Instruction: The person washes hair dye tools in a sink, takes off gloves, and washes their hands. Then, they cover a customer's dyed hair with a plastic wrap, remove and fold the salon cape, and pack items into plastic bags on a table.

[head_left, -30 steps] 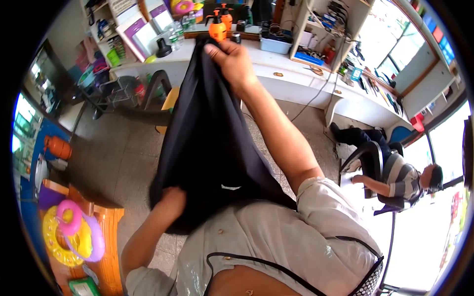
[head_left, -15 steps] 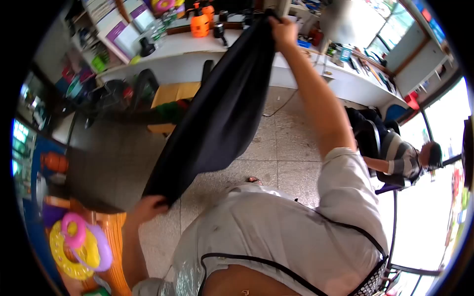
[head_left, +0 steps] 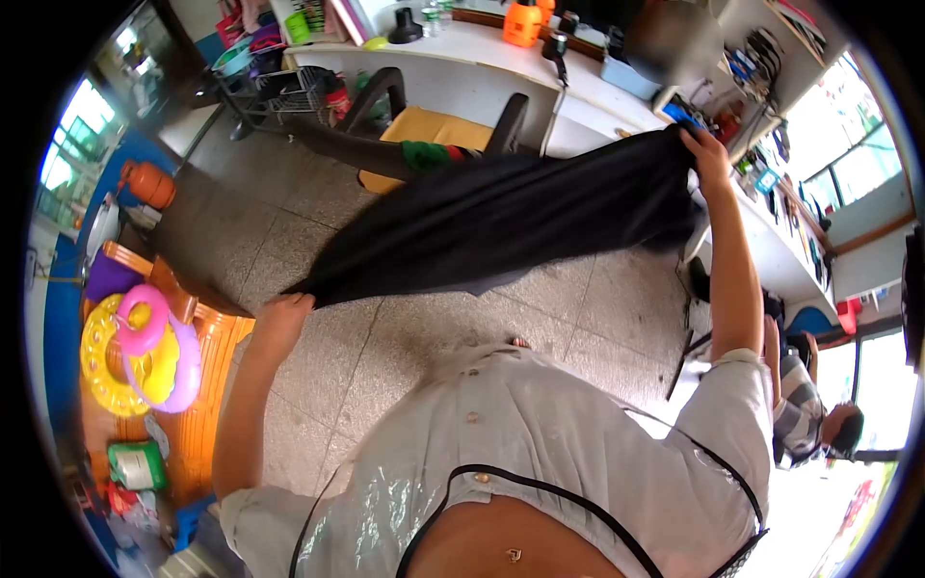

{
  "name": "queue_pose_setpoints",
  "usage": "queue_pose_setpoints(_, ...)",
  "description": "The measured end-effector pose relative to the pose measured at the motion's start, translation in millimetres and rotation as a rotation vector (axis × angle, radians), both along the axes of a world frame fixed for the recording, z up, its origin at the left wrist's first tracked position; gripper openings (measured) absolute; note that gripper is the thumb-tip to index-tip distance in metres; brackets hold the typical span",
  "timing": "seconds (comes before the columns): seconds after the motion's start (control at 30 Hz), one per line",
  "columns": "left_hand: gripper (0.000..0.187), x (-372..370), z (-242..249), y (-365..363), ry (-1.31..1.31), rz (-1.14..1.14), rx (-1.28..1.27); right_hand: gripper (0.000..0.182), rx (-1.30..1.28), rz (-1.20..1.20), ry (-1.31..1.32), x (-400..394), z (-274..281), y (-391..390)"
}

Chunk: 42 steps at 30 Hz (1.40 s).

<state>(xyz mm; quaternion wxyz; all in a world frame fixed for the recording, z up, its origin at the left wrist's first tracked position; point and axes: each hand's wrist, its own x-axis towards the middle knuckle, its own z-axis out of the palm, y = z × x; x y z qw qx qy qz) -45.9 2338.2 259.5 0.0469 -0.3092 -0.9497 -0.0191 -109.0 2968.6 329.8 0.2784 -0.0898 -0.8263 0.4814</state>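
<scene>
A wide black cloth (head_left: pixel 501 222) hangs stretched between my two hands in front of my body, sagging in folds. My left hand (head_left: pixel 281 326) is closed on its left end, low over the floor. Farther out and to the right, my right hand (head_left: pixel 710 159) grips the other end near the counter. Behind the cloth is an armchair with a tan seat (head_left: pixel 438 130) and dark armrests. A green and red fabric piece (head_left: pixel 434 154) lies by the chair, just above the cloth's edge.
A white counter (head_left: pixel 462 60) runs along the far side, with an orange spray bottle (head_left: pixel 521 23) and a black hair dryer (head_left: pixel 556 53). At left, inflatable swim rings (head_left: pixel 145 352) rest on an orange wooden bench (head_left: pixel 217 376). A red gas cylinder (head_left: pixel 147 184) stands beyond. Another person (head_left: pixel 809 405) sits at far right.
The cloth has swung from a steep diagonal to nearly level and spread wider. My right hand has moved right and lower in view; my left hand is higher. The view has turned too.
</scene>
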Motion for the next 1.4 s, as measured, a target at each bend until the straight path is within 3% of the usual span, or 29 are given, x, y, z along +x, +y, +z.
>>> queue_pose_setpoints(0.03,0.012,-9.0,-14.3,-13.4,-0.034,-0.01,-0.01,0.015,-0.127,0.042,0.037,-17.5,-23.8,39.3)
queue_pose_setpoints(0.07,0.012,-18.0,-9.3,-12.8,-0.019,0.009,-0.005,0.014,-0.317,0.101,0.161,-18.2,-14.5,24.2)
queue_pose_setpoints(0.13,0.03,-21.2,-0.4,-11.9,0.041,0.034,-0.01,0.014,-0.264,0.075,0.179,-24.9,-6.5,38.7)
queue_pose_setpoints(0.17,0.03,-20.7,1.9,-14.0,0.03,0.041,-0.017,0.012,-0.333,0.033,0.136,-15.0,-0.7,28.8)
queue_pose_setpoints(0.23,0.05,-30.6,9.5,-16.1,0.372,-0.052,0.125,0.009,-0.429,0.032,0.183,-14.3,13.7,11.8)
queue_pose_setpoints(0.27,0.05,-32.3,11.8,-19.5,0.37,-0.041,0.127,0.008,-0.446,0.099,0.222,-10.6,17.7,6.7)
queue_pose_setpoints(0.33,0.066,-34.6,19.2,-28.5,0.322,0.309,-0.005,0.01,-0.408,0.245,0.218,3.9,32.1,-15.0)
queue_pose_setpoints(0.37,0.056,-34.3,31.0,-25.6,0.181,0.517,-0.036,0.015,-0.385,0.258,0.164,20.5,48.5,-40.9)
queue_pose_setpoints(0.4,0.056,-42.2,19.2,-44.7,0.184,0.533,-0.032,0.018,-0.353,0.335,0.14,38.5,60.5,-64.2)
queue_pose_setpoints(0.43,0.046,-53.8,-2.9,-80.0,0.272,0.492,-0.079,0.018,-0.388,0.546,0.211,55.2,58.4,-67.9)
queue_pose_setpoints(0.47,0.039,-60.2,-13.2,-100.2,0.36,0.453,-0.128,0.016,0.075,0.789,0.533,67.6,61.0,-78.5)
queue_pose_setpoints(0.5,0.022,-56.9,4.1,-74.4,0.15,0.663,0.029,0.019,-0.177,1.429,0.411,78.4,95.0,-128.6)
queue_pose_setpoints(0.57,0.017,-95.4,-12.1,-67.3,0.24,0.326,0.264,0.022,-0.518,1.713,0.19,50.5,73.1,-118.1)
queue_pose_setpoints(0.63,0.014,-93.4,28.5,32.2,0.19,0.14,0.52,0.017,-0.658,1.323,0.281,37.4,42.6,-148.9)
queue_pose_setpoints(0.67,0.02,-89.6,46.0,72.3,0.174,-0.038,0.528,0.017,-0.356,1.225,0.427,19.9,64.0,-208.8)
queue_pose_setpoints(0.7,0.018,-86.0,58.2,103.6,0.137,-0.174,0.611,0.02,-0.479,1.332,0.175,-7.0,47.6,-221.4)
queue_pose_setpoints(0.73,0.016,-82.6,67.1,128.4,0.099,-0.313,0.694,0.027,-0.426,1.312,0.136,-25.9,26.9,-234.6)
queue_pose_setpoints(0.83,0.01,-70.2,83.4,165.9,0.116,-0.395,0.693,0.029,-0.514,1.229,-0.198,-32.3,2.3,-258.4)
queue_pose_setpoints(0.9,0.009,-67.3,79.1,162.8,0.121,-0.373,0.629,0.025,-0.496,1.141,-0.273,-31.0,-0.4,-262.7)
queue_pose_setpoints(1.0,0.009,-54.6,59.6,136.1,0.087,-0.352,0.424,0.019,-0.383,0.709,-0.148,-48.6,-8.5,-236.1)
queue_pose_setpoints(1.07,0.012,-42.0,34.4,109.9,0.046,-0.317,0.335,0.013,-0.63,0.671,-0.1,-63.2,-7.7,-204.9)
queue_pose_setpoints(1.17,0.014,-28.8,23.6,75.6,-0.131,-0.162,0.294,0.009,-0.548,0.595,-0.116,-73.3,-19.7,-181.6)
queue_pose_setpoints(1.23,0.018,-20.4,35.9,60.1,-0.389,-0.094,0.678,0.008,-0.562,0.579,-0.112,-80.2,-35.5,-178.4)
queue_pose_setpoints(1.33,0.025,-20.9,38.5,49.9,-0.497,0.114,0.701,0.016,-0.58,0.572,-0.119,-87.2,-49.5,-190.1)
queue_pose_setpoints(1.4,0.023,-22.4,29.4,47.0,-0.446,0.119,0.784,0.028,-0.614,0.607,-0.114,-81.0,-39.6,-203.0)
